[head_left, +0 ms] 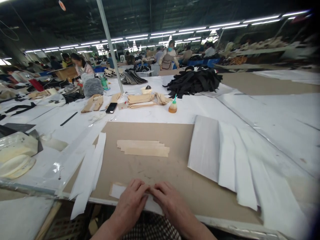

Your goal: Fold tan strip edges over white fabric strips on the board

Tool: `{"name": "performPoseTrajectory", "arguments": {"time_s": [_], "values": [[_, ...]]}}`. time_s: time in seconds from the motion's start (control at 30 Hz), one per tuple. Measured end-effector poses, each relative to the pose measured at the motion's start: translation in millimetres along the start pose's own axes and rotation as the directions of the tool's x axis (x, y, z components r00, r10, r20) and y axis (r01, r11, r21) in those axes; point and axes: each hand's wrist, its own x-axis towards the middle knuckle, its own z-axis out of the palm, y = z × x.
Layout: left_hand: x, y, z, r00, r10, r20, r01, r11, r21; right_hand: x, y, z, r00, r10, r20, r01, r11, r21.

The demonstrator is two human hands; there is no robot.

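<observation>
In the head view, a flat strip point(117, 191) with a white face and a thin tan border lies at the front edge of the brown board point(180, 176). My left hand point(133, 198) has its fingers bent and pressed onto the strip's middle. Close beside it, my right hand point(170, 201) pinches the strip's far edge, the fingertips of both hands almost meeting. Much of the strip is hidden under my hands. Farther up the board, several tan strips point(146, 148) lie overlapped.
White strips point(91, 166) lie left on the board, and layered white sheets point(227, 156) fan out at right. Beyond are a glue bottle point(172, 106), a phone point(111, 107), stacked tan pieces point(141, 99), a black strip pile point(195, 80) and a metal pole point(110, 43). Other people work behind.
</observation>
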Motion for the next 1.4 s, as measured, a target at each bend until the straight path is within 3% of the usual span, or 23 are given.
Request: {"name": "performPoseTrajectory", "arguments": {"time_s": [0.1,0.2,0.47,0.67,0.73,0.87,0.97,1.1,1.23,1.4], "values": [[0.4,-1.8,1.6,0.999,0.032,0.024,-0.032,0.999,-0.007,-12.3,7.2,-9.0,0.994,0.092,-0.053,-0.088,0.993,0.075],[-1.7,-6.4,2.1,0.995,0.089,0.052,-0.092,0.994,0.059,-18.1,7.2,-12.0,0.990,0.094,-0.103,-0.085,0.993,0.086],[-8.3,-14.4,10.9,0.945,0.313,0.091,-0.326,0.897,0.300,-19.2,-0.7,-4.7,0.991,-0.040,-0.129,0.012,0.977,-0.212],[1.8,5.9,11.0,0.981,0.175,0.086,-0.189,0.960,0.208,-20.3,-3.5,6.8,0.980,-0.105,-0.167,0.059,0.963,-0.265],[5.6,11.8,15.7,0.982,0.180,0.057,-0.187,0.965,0.182,-21.0,-3.9,8.6,0.976,-0.087,-0.199,0.035,0.967,-0.251],[4.6,11.2,25.4,0.965,0.261,-0.010,-0.253,0.942,0.219,-28.0,-3.3,10.0,0.959,0.023,-0.283,-0.074,0.982,-0.171],[1.6,6.5,26.7,0.951,0.310,-0.022,-0.297,0.929,0.220,-38.0,-2.7,13.4,0.916,0.137,-0.378,-0.179,0.981,-0.078],[5.0,7.7,23.2,0.966,0.258,-0.002,-0.256,0.959,0.119,-48.7,-3.3,18.5,0.854,0.231,-0.467,-0.244,0.969,0.034],[12.6,14.2,21.9,0.969,0.241,0.045,-0.242,0.970,0.012,-50.2,-4.8,16.2,0.867,0.237,-0.438,-0.240,0.969,0.049],[13.2,15.5,24.1,0.957,0.274,0.095,-0.280,0.959,0.046,-49.6,-4.7,12.4,0.887,0.216,-0.408,-0.230,0.973,0.015]]}}
